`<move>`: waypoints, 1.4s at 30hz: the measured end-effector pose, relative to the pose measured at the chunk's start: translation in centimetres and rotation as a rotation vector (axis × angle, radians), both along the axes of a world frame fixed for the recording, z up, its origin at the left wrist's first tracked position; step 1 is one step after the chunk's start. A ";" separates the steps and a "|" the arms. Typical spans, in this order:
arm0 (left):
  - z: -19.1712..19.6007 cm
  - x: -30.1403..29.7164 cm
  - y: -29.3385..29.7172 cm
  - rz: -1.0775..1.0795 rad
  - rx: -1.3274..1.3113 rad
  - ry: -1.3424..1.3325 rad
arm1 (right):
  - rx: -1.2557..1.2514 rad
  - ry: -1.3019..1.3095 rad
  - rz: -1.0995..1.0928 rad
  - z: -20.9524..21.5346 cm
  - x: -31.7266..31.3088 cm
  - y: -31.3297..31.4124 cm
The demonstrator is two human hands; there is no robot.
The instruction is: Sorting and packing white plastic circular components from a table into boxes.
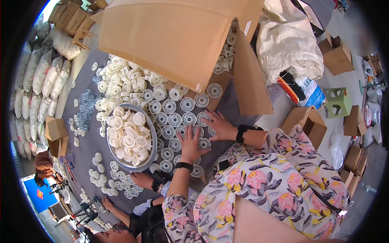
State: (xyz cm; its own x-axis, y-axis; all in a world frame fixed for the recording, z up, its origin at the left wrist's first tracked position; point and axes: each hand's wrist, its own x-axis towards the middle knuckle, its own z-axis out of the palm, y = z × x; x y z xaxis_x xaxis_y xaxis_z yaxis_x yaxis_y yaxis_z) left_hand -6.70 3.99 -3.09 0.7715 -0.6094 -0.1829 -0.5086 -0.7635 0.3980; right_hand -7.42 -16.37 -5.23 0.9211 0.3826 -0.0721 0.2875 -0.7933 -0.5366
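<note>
White discs [175, 120] lie under both hands' fingers [190, 135].

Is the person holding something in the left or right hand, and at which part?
Nothing is held. The left hand and the right hand lie flat, palms down and fingers spread, on the white round plastic discs laid in rows on the grey table.

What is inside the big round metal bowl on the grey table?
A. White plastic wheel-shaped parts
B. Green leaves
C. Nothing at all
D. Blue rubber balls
A, because the round metal bowl is heaped with white plastic wheel-shaped parts, like the flat white plastic discs laid in rows beside it, where the left hand and right hand rest flat.
</note>
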 end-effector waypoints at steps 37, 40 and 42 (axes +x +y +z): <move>-0.6 23.1 -1.0 0.575 0.207 -0.281 | 0.290 -0.741 -0.024 24.2 10.5 0.5; -0.4 23.0 -0.8 0.574 0.224 -0.241 | 0.391 -0.637 -0.318 27.3 11.1 0.9; -1.1 22.7 -1.1 0.594 0.180 -0.247 | 0.181 -0.748 -0.262 27.5 11.6 -0.4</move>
